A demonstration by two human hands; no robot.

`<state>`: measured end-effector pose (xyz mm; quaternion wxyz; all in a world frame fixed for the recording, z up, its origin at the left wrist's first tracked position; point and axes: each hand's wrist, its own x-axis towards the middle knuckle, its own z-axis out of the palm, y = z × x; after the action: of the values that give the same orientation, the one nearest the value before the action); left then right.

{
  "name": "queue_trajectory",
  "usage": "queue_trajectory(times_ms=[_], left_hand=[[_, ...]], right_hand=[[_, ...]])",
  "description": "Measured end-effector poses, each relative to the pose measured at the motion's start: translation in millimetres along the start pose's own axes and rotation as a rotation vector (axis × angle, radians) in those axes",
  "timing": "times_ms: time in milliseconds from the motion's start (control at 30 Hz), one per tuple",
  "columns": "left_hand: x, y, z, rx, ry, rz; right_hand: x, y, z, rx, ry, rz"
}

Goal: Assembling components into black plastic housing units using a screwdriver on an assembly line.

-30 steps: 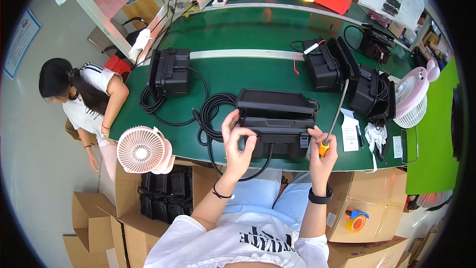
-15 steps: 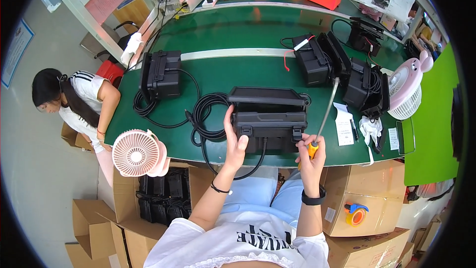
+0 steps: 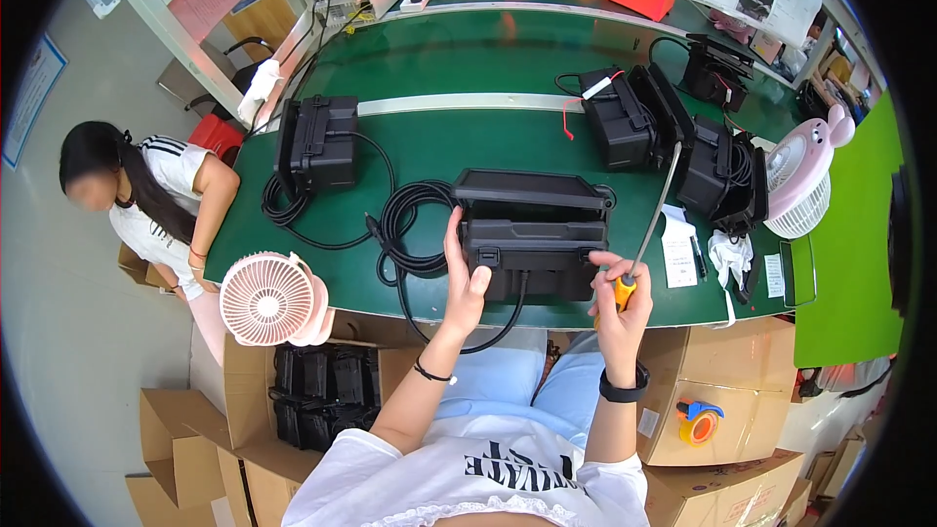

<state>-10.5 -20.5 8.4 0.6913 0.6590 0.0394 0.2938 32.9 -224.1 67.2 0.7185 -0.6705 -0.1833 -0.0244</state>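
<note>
Green table: spreads in front of both hands [image 3: 420, 54].
Open cardboard box: below and left of the left hand, packed with black units [image 3: 327, 381]; its wall [image 3: 249, 381] shows beside them.
Second cardboard box [image 3: 737, 361]: below and right of the right hand, with a tape dispenser [image 3: 698, 423] against it.
Black case [image 3: 535, 234]: on the table between the hands, top panel tilted up; I can't see inside.
Left hand [image 3: 461, 278]: loosely open, fingers along the case's left end, thumb out.
Right hand [image 3: 620, 307]: curled round a yellow-handled screwdriver [image 3: 626, 287], forefinger reaching to the case's right latch.
Changed: half a second ago the right hand sat slightly closer in; the left hand matches.
</note>
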Motion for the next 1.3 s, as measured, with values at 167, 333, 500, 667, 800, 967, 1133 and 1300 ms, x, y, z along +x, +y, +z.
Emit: queue_trajectory(times_ms=[167, 333, 500, 667, 800, 967, 1133, 1300], left_hand=[[-1, -6, -1, 0.03, 0.009, 0.003], [8, 4, 4, 0.155, 0.037, 0.018], [23, 12, 10, 0.31, 0.111, 0.019], [41, 15, 15, 0.203, 0.159, 0.062], [53, 17, 17, -0.043, 0.111, -0.006], [63, 14, 10, -0.041, -0.013, -0.044], [66, 5, 5, 0.084, -0.064, -0.017], [65, 1, 4, 0.152, -0.05, 0.03]], right_hand=[[-1, 1, 1, -0.319, 0.004, -0.138], [-5, 6, 5, -0.598, 0.054, -0.374], [12, 3, 7, -0.924, 0.0, -0.526], [19, -1, 14, -0.951, -0.058, -0.479], [21, 18, 13, -0.818, -0.114, -0.379], [29, 18, 16, -0.89, -0.051, -0.454], [32, 16, 17, -0.949, -0.012, -0.452], [37, 16, 17, -1.002, -0.018, -0.491]])
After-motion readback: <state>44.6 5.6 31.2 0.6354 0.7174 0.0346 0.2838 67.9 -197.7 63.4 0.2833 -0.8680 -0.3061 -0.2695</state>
